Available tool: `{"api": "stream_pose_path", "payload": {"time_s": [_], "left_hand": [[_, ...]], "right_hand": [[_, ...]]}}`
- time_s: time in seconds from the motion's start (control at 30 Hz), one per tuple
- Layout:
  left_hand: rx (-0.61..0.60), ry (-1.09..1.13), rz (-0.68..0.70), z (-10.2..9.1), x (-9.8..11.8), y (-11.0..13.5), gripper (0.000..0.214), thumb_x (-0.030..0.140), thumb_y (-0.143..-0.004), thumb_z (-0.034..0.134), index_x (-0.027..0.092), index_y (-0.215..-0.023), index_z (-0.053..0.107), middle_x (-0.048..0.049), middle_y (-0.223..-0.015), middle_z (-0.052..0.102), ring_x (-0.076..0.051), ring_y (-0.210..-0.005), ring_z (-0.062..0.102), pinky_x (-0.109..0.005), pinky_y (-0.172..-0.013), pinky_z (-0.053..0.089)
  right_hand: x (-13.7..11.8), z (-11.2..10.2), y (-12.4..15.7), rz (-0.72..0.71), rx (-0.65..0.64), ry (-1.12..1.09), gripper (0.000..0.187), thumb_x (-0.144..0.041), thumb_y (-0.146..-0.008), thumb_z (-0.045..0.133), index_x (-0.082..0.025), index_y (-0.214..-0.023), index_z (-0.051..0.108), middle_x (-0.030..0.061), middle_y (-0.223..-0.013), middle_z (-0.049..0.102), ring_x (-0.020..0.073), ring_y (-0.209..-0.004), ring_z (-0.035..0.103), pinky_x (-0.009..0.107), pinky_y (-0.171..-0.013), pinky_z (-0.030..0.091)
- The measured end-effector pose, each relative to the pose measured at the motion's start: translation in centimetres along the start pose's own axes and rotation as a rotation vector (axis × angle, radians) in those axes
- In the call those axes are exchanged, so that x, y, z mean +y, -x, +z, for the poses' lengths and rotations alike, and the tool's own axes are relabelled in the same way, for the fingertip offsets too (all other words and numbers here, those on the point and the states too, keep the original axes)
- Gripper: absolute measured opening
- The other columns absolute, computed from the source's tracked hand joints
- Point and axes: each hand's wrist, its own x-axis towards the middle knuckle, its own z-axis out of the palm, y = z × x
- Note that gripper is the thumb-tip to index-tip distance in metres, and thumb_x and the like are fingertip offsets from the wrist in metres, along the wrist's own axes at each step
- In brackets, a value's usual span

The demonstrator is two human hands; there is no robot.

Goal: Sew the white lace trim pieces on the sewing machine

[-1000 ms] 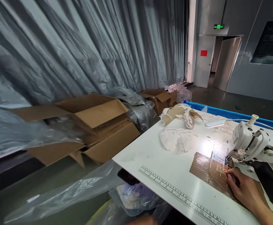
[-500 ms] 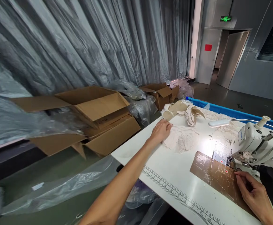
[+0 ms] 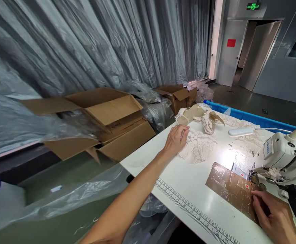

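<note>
My left hand (image 3: 176, 139) is at the left edge of a white lace piece (image 3: 199, 147) with scalloped trim, its fingers curled closed on that edge. The lace lies gathered on the white sewing table (image 3: 148, 159). My right hand (image 3: 273, 211) is over a brown, scuffed plate (image 3: 230, 186) in front of the sewing machine (image 3: 275, 152). Its thumb and index finger are pinched together; whatever may be between them is hidden. More lace (image 3: 243, 162) lies under the lamp's bright spot by the needle area.
Bundled lace and beige fabric pieces (image 3: 209, 122) lie at the table's far end. A white lamp (image 3: 240, 132) hangs on a bent stem. Open cardboard boxes (image 3: 114, 113) and clear plastic sit left of the table. A printed ruler (image 3: 196, 215) runs along the near edge.
The view has shifted slightly. My right hand has moved a little left and down over the brown plate. My left hand stays at the lace edge, and more of the lace's scalloped trim shows.
</note>
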Motion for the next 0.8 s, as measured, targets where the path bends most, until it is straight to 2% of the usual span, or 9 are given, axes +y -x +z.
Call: {"api": "stream_pose_path", "payload": {"time_s": [0.17, 0.3, 0.33, 0.4, 0.47, 0.53, 0.63, 0.7, 0.8], "left_hand": [[-0.036, 0.136, 0.196, 0.6, 2.4, 1.0, 0.02, 0.027, -0.1, 0.039, 0.018, -0.095, 0.057, -0.0057, -0.087, 0.07, -0.017, -0.08, 0.067, -0.029, -0.074, 0.054], [-0.153, 0.256, 0.398, 1.1, 7.2, 2.6, 0.023, 0.03, -0.101, 0.044, 0.017, -0.092, 0.062, -0.0033, -0.075, 0.068, -0.015, -0.068, 0.066, -0.024, -0.063, 0.054], [-0.21, 0.302, 0.465, 0.9, 8.8, 3.1, 0.023, 0.03, -0.101, 0.045, 0.017, -0.094, 0.063, -0.003, -0.073, 0.068, -0.014, -0.065, 0.065, -0.023, -0.06, 0.054], [-0.437, 0.495, 0.629, 0.3, 12.1, 4.0, 0.024, 0.027, -0.102, 0.045, 0.013, -0.102, 0.065, -0.0066, -0.077, 0.07, -0.015, -0.066, 0.066, -0.024, -0.059, 0.055], [-0.675, 0.723, 0.71, -0.9, 14.8, 4.5, 0.022, 0.023, -0.101, 0.048, 0.013, -0.104, 0.067, -0.0083, -0.083, 0.073, -0.014, -0.072, 0.068, -0.023, -0.065, 0.056], [-0.791, 0.857, 0.636, -2.2, 16.7, 4.3, 0.02, 0.022, -0.098, 0.053, 0.014, -0.105, 0.069, -0.0093, -0.091, 0.075, -0.011, -0.064, 0.064, -0.021, -0.061, 0.054], [-0.879, 0.89, 0.415, -3.6, 17.4, 3.6, 0.019, 0.023, -0.091, 0.06, 0.017, -0.106, 0.071, -0.0048, -0.085, 0.074, -0.009, -0.059, 0.059, -0.017, -0.052, 0.047], [-0.914, 0.877, 0.259, -3.9, 17.1, 3.2, 0.019, 0.026, -0.087, 0.062, 0.019, -0.102, 0.072, -0.0035, -0.087, 0.073, -0.01, -0.066, 0.061, -0.016, -0.051, 0.045], [-0.935, 0.859, 0.046, -3.2, 16.3, 3.1, 0.025, 0.035, -0.085, 0.062, 0.018, -0.103, 0.069, -0.0055, -0.096, 0.071, -0.014, -0.077, 0.065, -0.019, -0.057, 0.049]], "right_hand": [[-1.3, 0.4, -0.4, -0.1, -0.017, -0.101, 0.013, -0.024, -0.099, 0.049, -0.021, -0.099, 0.062, -0.0015, -0.071, 0.066, 0.0108, -0.055, 0.063, 0.018, -0.051, 0.052], [-1.9, 0.2, -0.7, -0.134, 0.016, -0.123, 0.021, -0.02, -0.097, 0.05, -0.021, -0.116, 0.058, 0.0046, -0.088, 0.066, 0.0145, -0.074, 0.066, 0.021, -0.064, 0.056], [-2.2, 0.0, -0.9, -0.138, 0.02, -0.102, 0.029, -0.022, -0.096, 0.051, -0.02, -0.125, 0.055, 0.0088, -0.099, 0.065, 0.0177, -0.086, 0.067, 0.025, -0.071, 0.058], [-2.9, -0.3, -1.3, -0.149, -0.008, -0.056, 0.049, -0.029, -0.094, 0.054, -0.017, -0.141, 0.044, 0.0167, -0.121, 0.057, 0.0255, -0.109, 0.061, 0.036, -0.085, 0.059], [-3.8, -0.8, -1.6, -0.163, -0.08, -0.062, 0.061, -0.033, -0.091, 0.058, -0.016, -0.146, 0.038, 0.0198, -0.13, 0.051, 0.0303, -0.12, 0.053, 0.045, -0.092, 0.056], [-4.8, -1.6, -1.5, -0.142, -0.187, -0.125, 0.046, -0.027, -0.09, 0.059, -0.019, -0.135, 0.05, 0.0173, -0.127, 0.053, 0.0298, -0.122, 0.05, 0.046, -0.096, 0.053], [-5.9, -3.3, -0.5, 0.021, -0.382, -0.333, 0.014, -0.023, -0.095, 0.053, -0.02, -0.103, 0.064, 0.0091, -0.103, 0.062, 0.0211, -0.1, 0.059, 0.034, -0.087, 0.054], [-6.0, -4.4, 0.5, 0.225, -0.442, -0.515, 0.019, -0.031, -0.097, 0.051, -0.019, -0.09, 0.064, 0.0052, -0.091, 0.064, 0.0164, -0.084, 0.059, 0.028, -0.078, 0.052], [-4.9, -5.4, 1.6, 0.524, -0.378, -0.698, 0.036, -0.048, -0.095, 0.054, -0.017, -0.08, 0.065, 0.0031, -0.081, 0.062, 0.0136, -0.072, 0.057, 0.024, -0.067, 0.047]]}}
